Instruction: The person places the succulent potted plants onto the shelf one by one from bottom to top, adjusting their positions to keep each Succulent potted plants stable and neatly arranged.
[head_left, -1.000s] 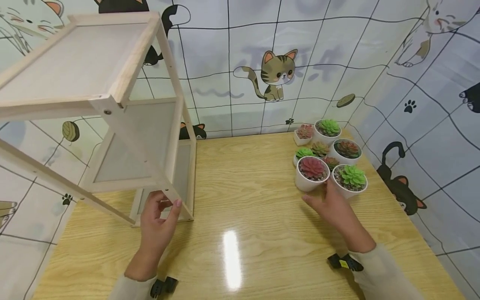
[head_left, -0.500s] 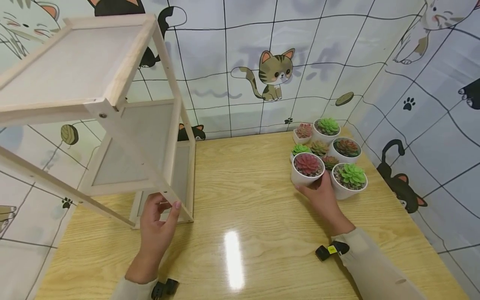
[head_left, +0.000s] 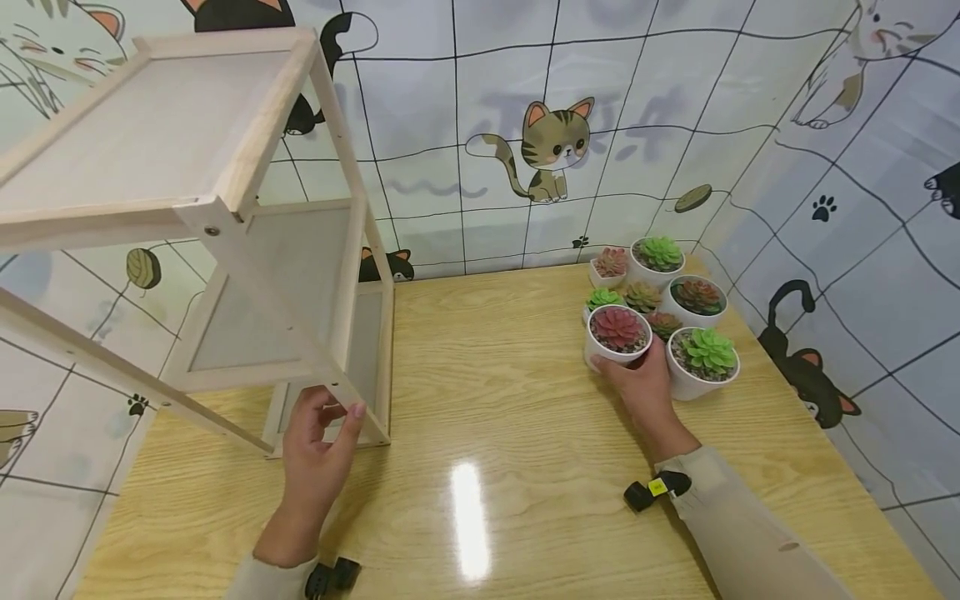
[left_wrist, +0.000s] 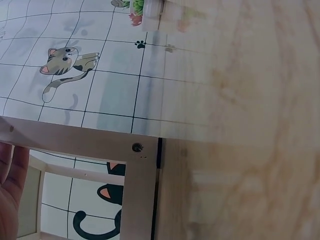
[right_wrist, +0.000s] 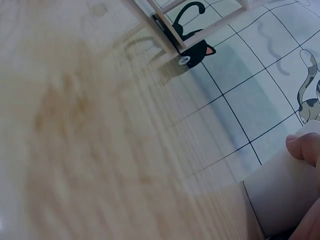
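Observation:
In the head view my right hand (head_left: 647, 393) grips a white pot with a dark red succulent (head_left: 618, 328), its thumb on the near side; the fingers behind are partly hidden. The right wrist view shows the thumb (right_wrist: 304, 148) against the white pot wall (right_wrist: 285, 187). My left hand (head_left: 318, 454) holds the front right post of a light wooden shelf rack (head_left: 300, 325) low down, thumb on one side and curled fingers on the other. In the left wrist view fingers (left_wrist: 17, 170) lie behind the post (left_wrist: 75, 141).
Beside the held pot stand a bright green succulent (head_left: 707, 354), a reddish-green one (head_left: 697, 297) and several other small potted succulents, closely grouped at the back right of the wooden table (head_left: 480, 375). A cat-print wall covering (head_left: 420, 125) stands behind.
My right hand has moved slightly left and closed around the red succulent's pot, which has shifted a little left, away from the bright green one. The left hand stays on the rack post.

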